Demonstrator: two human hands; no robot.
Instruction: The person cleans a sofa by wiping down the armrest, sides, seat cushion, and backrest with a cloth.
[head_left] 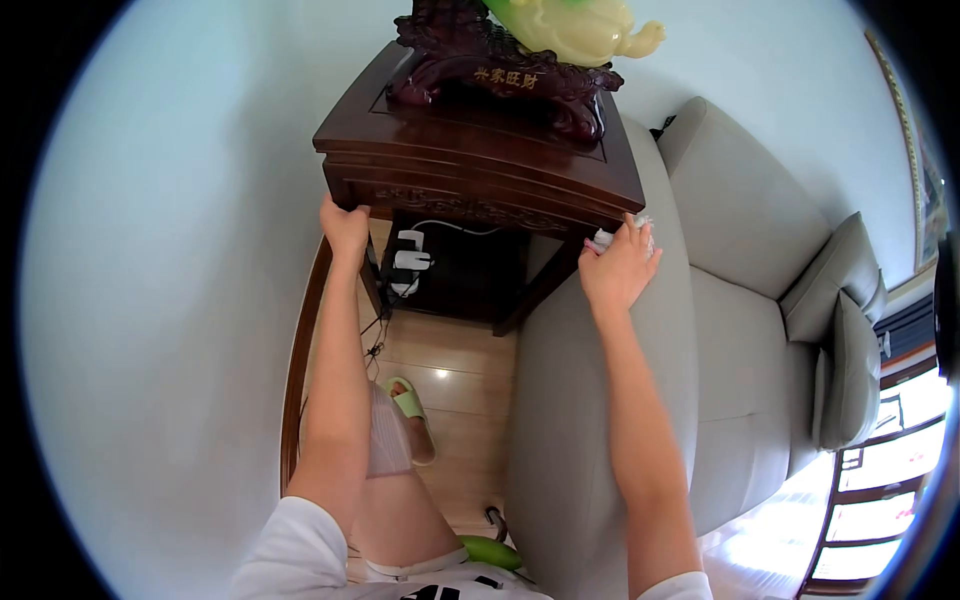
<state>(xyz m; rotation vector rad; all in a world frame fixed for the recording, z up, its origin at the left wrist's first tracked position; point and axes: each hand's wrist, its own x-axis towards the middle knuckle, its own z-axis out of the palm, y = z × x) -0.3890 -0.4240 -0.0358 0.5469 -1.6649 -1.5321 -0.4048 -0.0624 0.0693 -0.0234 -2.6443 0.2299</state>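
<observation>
A dark wooden side table (450, 135) with a carved front apron stands before me. My left hand (346, 230) is closed round its left front corner, just under the top, with some fingers hidden behind the wood. At the right front corner, my right hand (620, 268) presses a crumpled white tissue (603, 239) against the table, fingers bent over it. On the tabletop sits a green and pale yellow figurine (575, 30) on a dark red carved base (480, 75) with gold characters; its top is cut off by the frame.
A grey sofa (735, 350) with cushions (850, 370) stands close on the right. White plugs and a power strip (410, 262) lie on the table's lower shelf, with black cables (378, 340) hanging down. A pale wall (180, 300) rises on the left. My foot wears a green slipper (408, 402).
</observation>
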